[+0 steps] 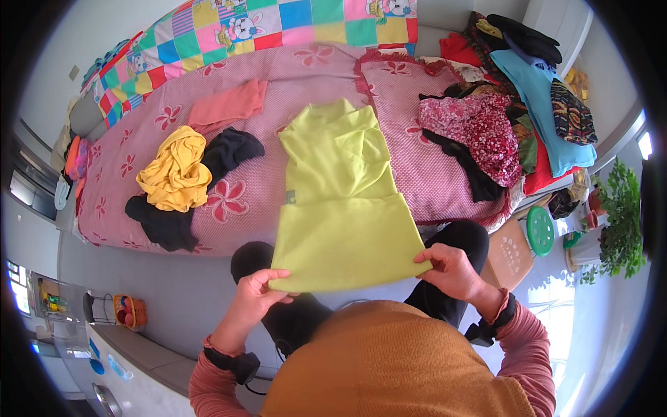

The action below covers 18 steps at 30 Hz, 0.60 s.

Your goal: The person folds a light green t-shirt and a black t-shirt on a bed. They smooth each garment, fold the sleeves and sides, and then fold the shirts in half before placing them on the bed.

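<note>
A lime-green garment with a high collar (338, 208) stretches from the pink patterned cover towards me, its sides and a sleeve turned inward. My left hand (260, 292) pinches its near left corner, and my right hand (451, 268) pinches the near right corner. The near edge hangs between them above my knees. Left of the garment lie a crumpled yellow cloth (177, 172), a black cloth (164, 221) and a dark cloth (229, 154). Behind these is a folded coral cloth (229, 107).
A pink patterned cover (245, 229) spreads over the sofa. Heaped clothes (490, 130) and a light-blue garment (547, 114) lie at the right. A cardboard box (508, 253), a green stool (540, 231) and a potted plant (622, 219) stand at right. A basket (138, 313) is at lower left.
</note>
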Motion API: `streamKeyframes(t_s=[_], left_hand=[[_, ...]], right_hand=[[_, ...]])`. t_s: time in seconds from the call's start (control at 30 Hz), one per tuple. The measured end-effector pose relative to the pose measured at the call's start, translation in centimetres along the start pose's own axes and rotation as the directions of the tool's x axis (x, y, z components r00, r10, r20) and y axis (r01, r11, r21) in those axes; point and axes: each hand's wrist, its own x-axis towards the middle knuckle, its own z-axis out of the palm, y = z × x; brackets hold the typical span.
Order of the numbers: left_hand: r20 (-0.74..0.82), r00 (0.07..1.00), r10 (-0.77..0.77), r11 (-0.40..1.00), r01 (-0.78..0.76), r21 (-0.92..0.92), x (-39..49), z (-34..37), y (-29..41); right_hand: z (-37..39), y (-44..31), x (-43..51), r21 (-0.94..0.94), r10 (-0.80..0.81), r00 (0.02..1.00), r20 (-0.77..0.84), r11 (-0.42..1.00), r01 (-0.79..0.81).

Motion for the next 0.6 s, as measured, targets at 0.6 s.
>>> streamKeyframes(t_s=[0.6], left_hand=[[-0.004, 0.967, 0.254, 0.916, -0.239, 0.323, 7.8, -4.3, 7.1]], right_hand=[[-7.3, -6.7, 9.5, -0.243, -0.353, 0.926, 0.136, 0.894, 0.376]])
